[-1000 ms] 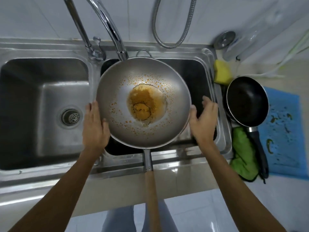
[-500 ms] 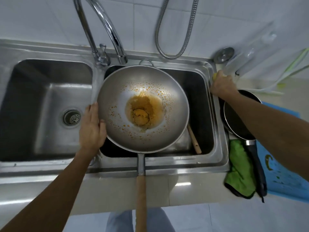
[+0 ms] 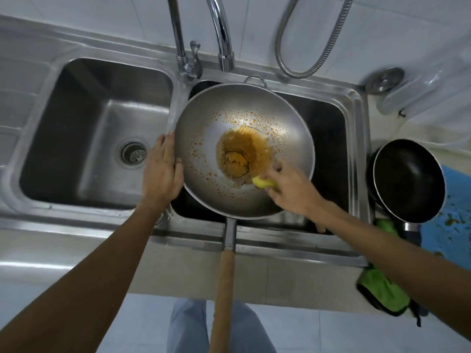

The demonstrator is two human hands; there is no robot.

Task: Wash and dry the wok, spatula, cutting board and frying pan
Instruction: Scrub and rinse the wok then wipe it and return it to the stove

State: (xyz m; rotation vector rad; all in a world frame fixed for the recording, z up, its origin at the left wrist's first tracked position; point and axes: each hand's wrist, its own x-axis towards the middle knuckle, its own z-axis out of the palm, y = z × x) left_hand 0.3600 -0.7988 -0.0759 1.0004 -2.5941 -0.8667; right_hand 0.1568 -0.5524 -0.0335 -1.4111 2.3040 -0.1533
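A steel wok with orange greasy residue at its bottom rests over the right sink basin, its wooden handle pointing toward me. My left hand grips the wok's left rim. Inside the wok at its lower right, my right hand presses a yellow sponge against the metal. A black frying pan sits on the counter to the right. Beside it lies a blue cutting board with food scraps. A bit of wooden handle shows in the right basin under my forearm.
The left basin with its drain lies to the left. Two taps and a shower hose rise behind the wok. A green cloth hangs over the counter edge at right. A metal strainer plug sits at the back right.
My right hand left the wok's rim, reached to the back right, took the yellow sponge and brought it down into the wok. The left hand stayed on the rim.
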